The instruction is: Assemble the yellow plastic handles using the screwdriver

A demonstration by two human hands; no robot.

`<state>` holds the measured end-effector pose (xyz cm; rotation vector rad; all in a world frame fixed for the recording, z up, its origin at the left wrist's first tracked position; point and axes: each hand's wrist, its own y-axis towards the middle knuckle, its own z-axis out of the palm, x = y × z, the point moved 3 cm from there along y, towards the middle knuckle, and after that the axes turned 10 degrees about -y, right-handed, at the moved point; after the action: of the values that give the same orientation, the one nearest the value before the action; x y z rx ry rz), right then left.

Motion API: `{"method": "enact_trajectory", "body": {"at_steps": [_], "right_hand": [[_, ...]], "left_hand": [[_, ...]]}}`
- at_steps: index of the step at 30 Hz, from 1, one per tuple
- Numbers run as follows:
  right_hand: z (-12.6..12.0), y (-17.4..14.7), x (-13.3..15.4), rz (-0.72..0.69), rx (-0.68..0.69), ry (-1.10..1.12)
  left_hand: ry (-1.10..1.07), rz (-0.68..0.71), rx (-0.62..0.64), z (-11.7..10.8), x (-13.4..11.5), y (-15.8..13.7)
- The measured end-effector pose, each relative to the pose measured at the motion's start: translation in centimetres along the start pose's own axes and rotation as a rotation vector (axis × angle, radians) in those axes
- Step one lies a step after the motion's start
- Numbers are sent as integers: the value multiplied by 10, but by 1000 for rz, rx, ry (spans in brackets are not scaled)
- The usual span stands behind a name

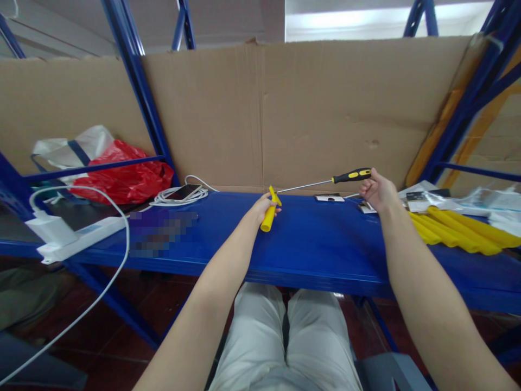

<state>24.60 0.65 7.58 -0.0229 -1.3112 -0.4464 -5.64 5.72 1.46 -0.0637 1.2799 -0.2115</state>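
My left hand (264,209) is closed round a yellow tubular piece (267,218) above the blue shelf, its upper end narrower and angled. In my right hand (378,190) is the end of the black and yellow handle of a screwdriver (345,176). The long thin shaft runs leftward, nearly level, and its tip reaches the upper part of the yellow piece. Whether the tip is inside the piece or only touching it, I cannot tell. Several yellow tubes (459,231) lie side by side to the right of my right forearm.
On the blue shelf (325,239) lie a small black-and-white item (329,197) and clear plastic bags (484,202) at right. A white power strip (87,236), coiled white cable (179,195) and red bag (126,171) are at left. Cardboard (309,114) stands behind; blue posts (140,92) flank it.
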Motion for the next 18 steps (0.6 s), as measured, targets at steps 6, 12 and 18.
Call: {"method": "enact_trajectory", "body": {"at_steps": [6, 12, 18], "right_hand": [[-7, 11, -8, -40, -72, -92], [-8, 12, -11, -53, -47, -169], [-10, 12, -13, -62, -99, -210]], "left_hand": [[-13, -12, 2, -2, 1, 4], [-25, -10, -5, -3, 1, 6], [-1, -8, 2, -4, 2, 9]]}}
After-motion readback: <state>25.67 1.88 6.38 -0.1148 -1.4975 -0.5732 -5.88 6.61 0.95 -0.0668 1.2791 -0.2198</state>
